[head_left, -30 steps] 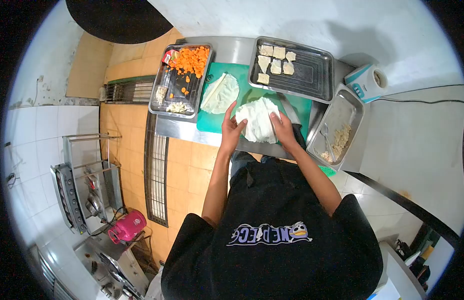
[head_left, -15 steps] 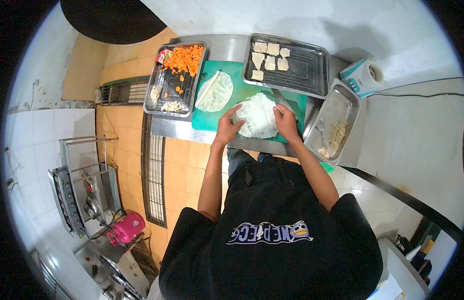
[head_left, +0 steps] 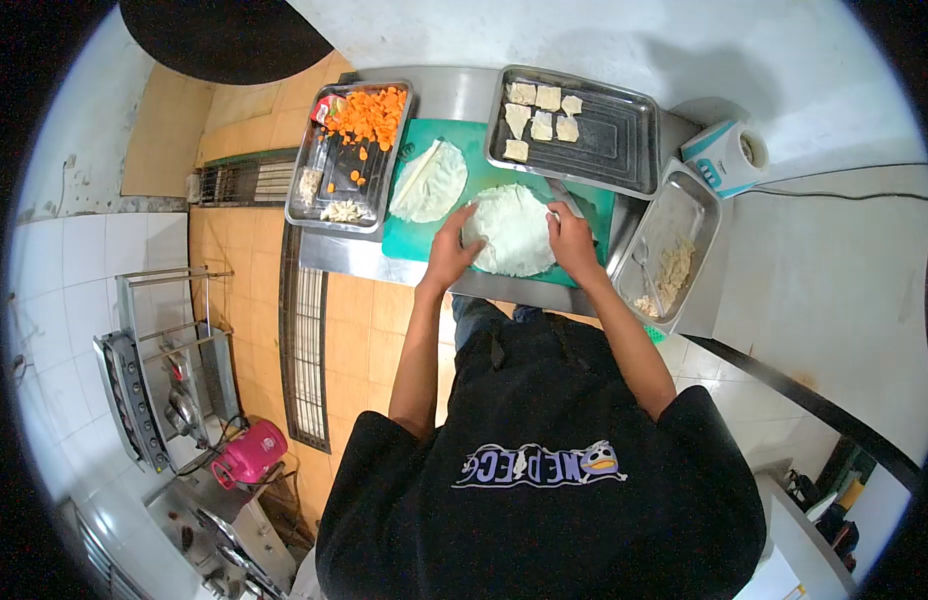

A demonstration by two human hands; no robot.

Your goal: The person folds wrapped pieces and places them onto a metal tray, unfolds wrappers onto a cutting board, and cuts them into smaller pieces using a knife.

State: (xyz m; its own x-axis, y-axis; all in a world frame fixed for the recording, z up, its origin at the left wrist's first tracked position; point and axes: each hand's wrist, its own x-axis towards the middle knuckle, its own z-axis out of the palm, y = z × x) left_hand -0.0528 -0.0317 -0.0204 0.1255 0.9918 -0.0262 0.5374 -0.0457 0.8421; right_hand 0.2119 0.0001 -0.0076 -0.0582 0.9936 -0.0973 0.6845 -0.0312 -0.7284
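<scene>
Centre of frame: round white sheet [head_left: 512,235] on green board [head_left: 474,150]. Left hand [head_left: 451,250] and right hand [head_left: 574,240], both half open, touch opposite edges, presumably to spread it flat.

- Round sheet [head_left: 511,231]: thin, pale/off-wht, approx. circular w/ slightly ragged edge; spread flat, upper ctr of frame.
- Folded sheet [head_left: 436,185]: same pale color, lt. edge folded into narrow strip, lying slanted, upper ctr-lt.
</scene>
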